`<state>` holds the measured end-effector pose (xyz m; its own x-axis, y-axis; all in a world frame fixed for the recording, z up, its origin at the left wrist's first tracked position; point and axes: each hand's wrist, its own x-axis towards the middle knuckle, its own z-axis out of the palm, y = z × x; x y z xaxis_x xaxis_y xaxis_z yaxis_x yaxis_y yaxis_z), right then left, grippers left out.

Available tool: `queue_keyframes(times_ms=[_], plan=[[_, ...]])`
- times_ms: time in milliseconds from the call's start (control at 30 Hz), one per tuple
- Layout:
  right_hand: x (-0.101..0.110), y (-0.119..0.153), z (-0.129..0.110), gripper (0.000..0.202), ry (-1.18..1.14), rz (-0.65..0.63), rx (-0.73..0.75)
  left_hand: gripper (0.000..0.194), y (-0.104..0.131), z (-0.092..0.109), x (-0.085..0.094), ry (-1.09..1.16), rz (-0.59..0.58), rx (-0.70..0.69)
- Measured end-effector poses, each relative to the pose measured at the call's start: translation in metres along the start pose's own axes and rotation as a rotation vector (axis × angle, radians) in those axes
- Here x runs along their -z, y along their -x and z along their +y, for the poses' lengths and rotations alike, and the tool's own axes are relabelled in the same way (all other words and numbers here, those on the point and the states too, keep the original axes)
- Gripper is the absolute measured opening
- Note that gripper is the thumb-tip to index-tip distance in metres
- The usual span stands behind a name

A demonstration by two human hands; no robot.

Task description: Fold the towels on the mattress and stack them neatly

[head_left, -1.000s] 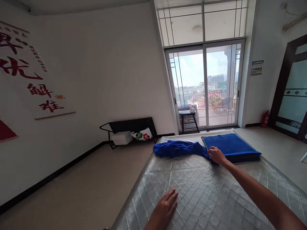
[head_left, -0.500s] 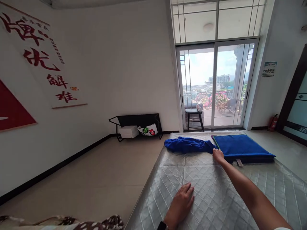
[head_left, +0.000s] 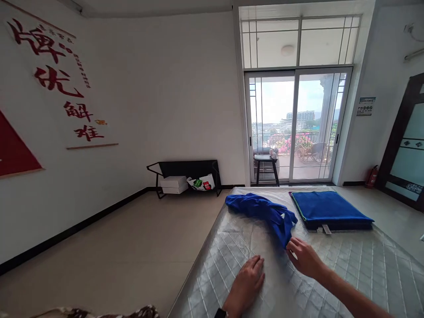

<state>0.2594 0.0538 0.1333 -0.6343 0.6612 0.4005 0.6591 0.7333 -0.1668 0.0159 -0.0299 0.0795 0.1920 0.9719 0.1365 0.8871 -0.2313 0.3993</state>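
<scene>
A crumpled blue cloth [head_left: 261, 207] stretches over the far left part of a silver quilted mattress [head_left: 228, 251]. My right hand [head_left: 303, 256] pinches its near corner, which is drawn toward me. Palm down on the mattress lies my left hand [head_left: 247, 280], fingers extended and holding nothing. To the right of the crumpled cloth rests a neatly folded stack of blue cloth [head_left: 331, 210] with a green edge and small white tags at its front. Neither hand touches that stack.
A black bench-like frame [head_left: 188, 168] by the wall holds white boxes [head_left: 174, 184] and a printed bag [head_left: 202, 182]. A stool [head_left: 266, 163] stands at the glass sliding door [head_left: 274, 115]. At right are a fire extinguisher [head_left: 371, 176] and a dark-framed door [head_left: 406, 145]. Patterned fabric [head_left: 142, 312] shows bottom left.
My right hand has pulled the corner of the crumpled blue cloth nearer to me, away from the folded stack. My left hand stays flat on the mattress. The view has tilted slightly up.
</scene>
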Motion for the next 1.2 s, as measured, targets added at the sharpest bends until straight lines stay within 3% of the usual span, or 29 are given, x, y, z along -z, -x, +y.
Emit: queue_keyframes(times_ms=[67, 167, 267, 367, 467, 567, 633, 700, 733, 900, 1067, 1200], plan=[[0.004, 0.045, -0.022, 0.017, -0.126, -0.054, 0.164, 0.049, -0.001, -0.001, -0.003, 0.037, 0.042, 0.007], [0.01, 0.096, -0.048, 0.019, -0.277, -0.128, 0.193, 0.054, -0.004, -0.005, -0.007, 0.081, 0.144, 0.013], [0.016, 0.123, -0.066, 0.021, -0.39, -0.173, 0.144, 0.062, -0.004, -0.005, -0.008, 0.062, 0.231, -0.024], [0.027, 0.13, -0.078, 0.013, -0.46, -0.248, 0.193, 0.057, -0.002, 0.0, -0.006, 0.007, 0.206, -0.151], [0.042, 0.114, -0.079, 0.018, -0.527, -0.283, 0.216, 0.038, 0.001, 0.01, -0.003, -0.057, 0.145, -0.221], [0.045, 0.079, -0.07, 0.021, -0.456, -0.186, 0.036, 0.032, 0.002, 0.018, -0.001, -0.09, 0.118, -0.229], [0.035, 0.053, -0.061, 0.051, -0.315, -0.198, -0.091, 0.032, 0.003, 0.02, 0.0, -0.091, 0.122, -0.223], [0.018, 0.031, -0.052, 0.084, -0.196, -0.294, -0.17, 0.031, 0.003, 0.021, 0.002, -0.083, 0.134, -0.208], [0.009, 0.022, -0.048, 0.088, -0.16, -0.341, -0.197, 0.032, 0.004, 0.022, 0.003, -0.073, 0.143, -0.194], [-0.014, -0.012, -0.024, 0.048, -0.163, -0.417, -0.187, 0.03, 0.01, 0.036, 0.01, 0.056, 0.145, -0.071], [-0.003, -0.051, 0.007, 0.03, -0.224, -0.407, -0.115, 0.023, 0.018, 0.064, 0.004, -0.05, -0.115, -0.176], [0.008, -0.089, 0.019, 0.027, -0.214, -0.351, -0.126, 0.019, 0.021, 0.073, -0.003, -0.058, -0.193, -0.203]])
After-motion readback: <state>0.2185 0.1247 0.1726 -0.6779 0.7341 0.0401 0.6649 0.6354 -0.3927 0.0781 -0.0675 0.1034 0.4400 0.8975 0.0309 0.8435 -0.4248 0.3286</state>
